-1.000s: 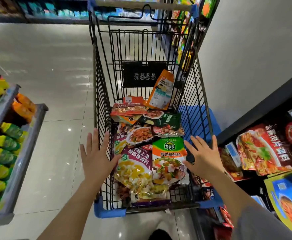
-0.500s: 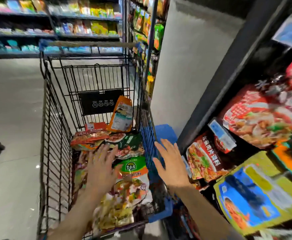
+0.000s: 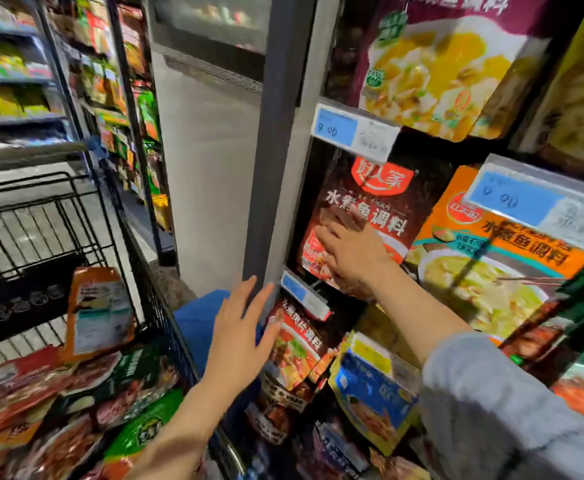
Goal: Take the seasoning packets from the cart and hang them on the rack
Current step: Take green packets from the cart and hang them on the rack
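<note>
Colourful seasoning packets [image 3: 76, 403] lie heaped in the black wire cart [image 3: 58, 216] at lower left. Right hand [image 3: 349, 252] rests flat, fingers straight, on a dark red packet [image 3: 363, 202] hanging on the rack [image 3: 276, 133]. Left hand [image 3: 240, 330] hovers empty, fingers extended, beside the rack's grey post.

The right hand [image 3: 349, 252] covers the lower middle of the dark red packet [image 3: 370, 202] — its fingertips smear into the print. The cart [image 3: 58, 216] runs off the left edge, and its seasoning packets [image 3: 86, 403] blur together. Small print on the price tag [image 3: 354, 130] is unreadable.
</note>
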`<state>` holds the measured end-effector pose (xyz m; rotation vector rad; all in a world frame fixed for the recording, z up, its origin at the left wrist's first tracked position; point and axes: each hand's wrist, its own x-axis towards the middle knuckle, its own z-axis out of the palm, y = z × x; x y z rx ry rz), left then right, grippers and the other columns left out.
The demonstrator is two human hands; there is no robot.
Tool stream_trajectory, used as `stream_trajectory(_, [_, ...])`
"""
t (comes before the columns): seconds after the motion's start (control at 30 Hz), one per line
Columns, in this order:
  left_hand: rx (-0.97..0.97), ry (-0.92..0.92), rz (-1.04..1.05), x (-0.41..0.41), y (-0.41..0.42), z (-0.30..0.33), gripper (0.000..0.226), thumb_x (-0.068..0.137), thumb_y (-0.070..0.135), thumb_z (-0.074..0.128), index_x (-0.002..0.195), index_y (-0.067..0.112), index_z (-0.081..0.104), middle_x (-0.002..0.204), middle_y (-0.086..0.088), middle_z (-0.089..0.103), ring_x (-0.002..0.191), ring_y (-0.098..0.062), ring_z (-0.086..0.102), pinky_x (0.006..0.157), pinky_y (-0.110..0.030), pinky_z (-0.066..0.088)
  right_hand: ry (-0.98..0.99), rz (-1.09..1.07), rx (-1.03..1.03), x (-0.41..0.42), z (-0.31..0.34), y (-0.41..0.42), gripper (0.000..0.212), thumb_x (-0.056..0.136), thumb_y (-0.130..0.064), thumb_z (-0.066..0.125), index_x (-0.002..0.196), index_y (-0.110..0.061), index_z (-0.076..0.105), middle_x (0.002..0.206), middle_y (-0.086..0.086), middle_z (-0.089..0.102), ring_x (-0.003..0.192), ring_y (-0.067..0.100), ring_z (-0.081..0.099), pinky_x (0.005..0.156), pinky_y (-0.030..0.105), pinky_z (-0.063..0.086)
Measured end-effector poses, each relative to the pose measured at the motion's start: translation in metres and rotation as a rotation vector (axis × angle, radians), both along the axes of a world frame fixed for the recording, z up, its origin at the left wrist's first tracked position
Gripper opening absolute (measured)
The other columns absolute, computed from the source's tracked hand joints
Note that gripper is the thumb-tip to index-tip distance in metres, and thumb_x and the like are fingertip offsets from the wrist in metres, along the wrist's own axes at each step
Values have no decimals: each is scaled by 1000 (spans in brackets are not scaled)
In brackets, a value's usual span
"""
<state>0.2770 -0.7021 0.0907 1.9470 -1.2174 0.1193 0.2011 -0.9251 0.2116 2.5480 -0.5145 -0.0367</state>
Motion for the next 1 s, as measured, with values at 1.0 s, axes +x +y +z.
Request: stream_trajectory(1.0, [315,109,700,5,270,-77,37,83,25,64,116,9,64,117,-12,60,107,-32,57,87,-43,48,-19,430,1020,38,-155,269,51,90,-36,49,136,-14,49,144,7,45,133,22,42,105,39,41])
